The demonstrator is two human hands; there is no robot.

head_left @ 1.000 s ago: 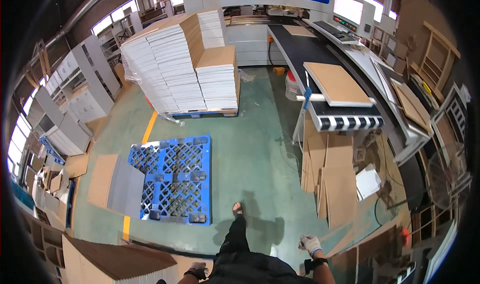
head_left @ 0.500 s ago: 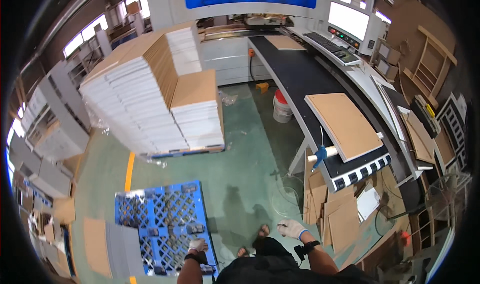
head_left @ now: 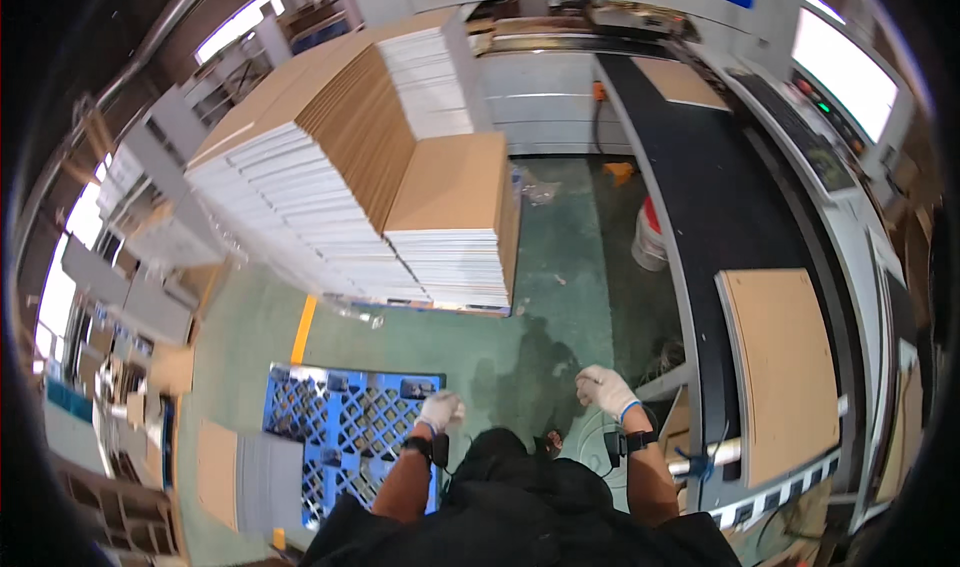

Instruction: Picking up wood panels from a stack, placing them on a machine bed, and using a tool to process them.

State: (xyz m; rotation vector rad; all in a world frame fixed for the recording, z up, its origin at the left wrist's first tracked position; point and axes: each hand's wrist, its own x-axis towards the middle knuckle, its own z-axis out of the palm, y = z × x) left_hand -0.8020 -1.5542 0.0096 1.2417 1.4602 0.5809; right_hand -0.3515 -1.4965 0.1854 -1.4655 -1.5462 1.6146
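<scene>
Both of my hands wear white gloves and hang in front of my body, over the floor. My left hand (head_left: 441,410) is above the right edge of a blue plastic pallet (head_left: 385,404), its fingers loosely curled with nothing seen in them. My right hand (head_left: 605,391) is also curled, with nothing visible in it, between the pallet and the conveyor (head_left: 690,177). A small stack of brown-faced boards (head_left: 785,367) lies at the near end of the black conveyor belt. Ahead on the left stands a tall stack of white-edged boards (head_left: 290,207), with a lower stack (head_left: 450,182) beside it.
A grey-and-brown stack of panels (head_left: 270,482) adjoins the blue pallet's left side. Under the conveyor stands a white bucket with a red lid (head_left: 650,237). One more board (head_left: 680,82) lies on the far belt, below a large white machine. A lit monitor (head_left: 845,72) stands at right.
My view has turned left and moved forward, so the board stacks look closer and the conveyor sits further right. Both hands have risen in view and come closer together.
</scene>
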